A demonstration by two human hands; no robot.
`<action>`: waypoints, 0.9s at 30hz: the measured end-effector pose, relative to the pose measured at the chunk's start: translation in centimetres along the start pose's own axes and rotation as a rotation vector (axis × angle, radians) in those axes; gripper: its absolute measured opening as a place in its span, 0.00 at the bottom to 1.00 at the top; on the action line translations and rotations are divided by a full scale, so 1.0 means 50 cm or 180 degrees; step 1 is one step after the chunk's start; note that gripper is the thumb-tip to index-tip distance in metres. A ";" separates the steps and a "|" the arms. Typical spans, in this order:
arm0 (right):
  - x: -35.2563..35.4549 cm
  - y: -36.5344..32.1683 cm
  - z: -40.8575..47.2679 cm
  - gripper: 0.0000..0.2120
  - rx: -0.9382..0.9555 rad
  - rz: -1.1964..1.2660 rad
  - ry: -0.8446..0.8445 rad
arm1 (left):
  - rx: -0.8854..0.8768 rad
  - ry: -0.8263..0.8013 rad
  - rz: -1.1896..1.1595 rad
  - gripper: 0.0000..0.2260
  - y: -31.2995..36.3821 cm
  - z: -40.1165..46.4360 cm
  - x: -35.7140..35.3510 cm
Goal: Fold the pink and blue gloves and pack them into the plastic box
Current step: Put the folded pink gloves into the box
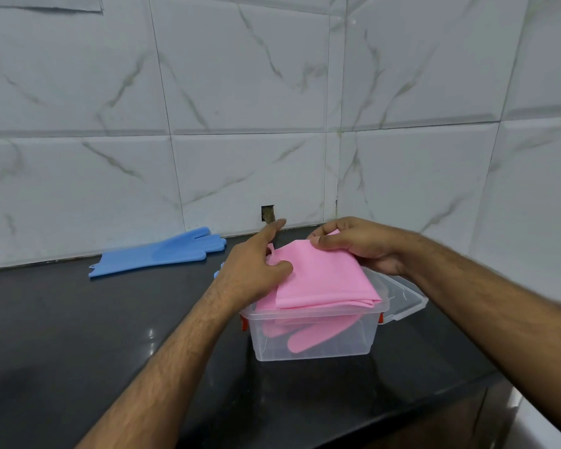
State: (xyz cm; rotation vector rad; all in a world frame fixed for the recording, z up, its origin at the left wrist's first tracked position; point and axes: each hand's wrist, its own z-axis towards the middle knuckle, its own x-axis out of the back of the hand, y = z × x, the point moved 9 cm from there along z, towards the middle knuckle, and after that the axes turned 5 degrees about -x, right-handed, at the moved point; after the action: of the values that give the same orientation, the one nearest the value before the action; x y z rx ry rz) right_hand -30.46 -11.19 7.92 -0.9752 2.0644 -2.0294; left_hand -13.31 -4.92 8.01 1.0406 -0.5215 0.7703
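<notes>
Pink glove point(321, 280): lying folded across the plastic box point(314, 348) rim, fingers dangling inside
Right hand point(357, 244): pinching its far edge
Left hand point(256, 270): thumb pressing near edge, forefinger straight
Blue glove point(157, 252): lying leftward, nearer the left hand

Both hands hold a folded pink glove point(321, 277) over the clear plastic box point(314, 335). The left grip point(256, 270) pinches its near-left edge, forefinger pointing out; the right grip point(353, 244) pinches its far corner. Below the grips, pink glove fingers show through the box wall. Left of the left grip, a blue glove point(159, 252) lies flat on the dark tabletop point(78, 335). Just right of the box lies its lid point(405, 296).
</notes>
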 end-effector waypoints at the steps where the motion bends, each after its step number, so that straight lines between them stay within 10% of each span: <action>1: -0.005 0.002 -0.001 0.08 0.0028 0.0117 -0.0070 | 0.0037 -0.0064 -0.0100 0.34 -0.003 0.000 -0.001; 6: 0.003 0.010 -0.019 0.16 0.0215 0.0366 -0.0068 | 0.0209 -0.0022 -0.0488 0.28 -0.011 -0.007 0.008; 16: 0.031 -0.050 -0.064 0.16 0.0341 -0.2442 0.0732 | -0.0123 -0.0218 -0.0063 0.21 0.033 -0.010 -0.010; 27: 0.000 -0.063 -0.059 0.11 0.0587 -0.0907 -0.0458 | -0.0105 -0.0319 -0.0264 0.26 0.033 -0.010 -0.011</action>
State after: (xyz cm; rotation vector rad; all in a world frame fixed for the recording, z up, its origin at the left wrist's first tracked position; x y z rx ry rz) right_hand -30.70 -8.38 11.19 -1.3990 1.7137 -2.1561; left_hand -14.91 -4.14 8.35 1.0676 -0.5715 0.6367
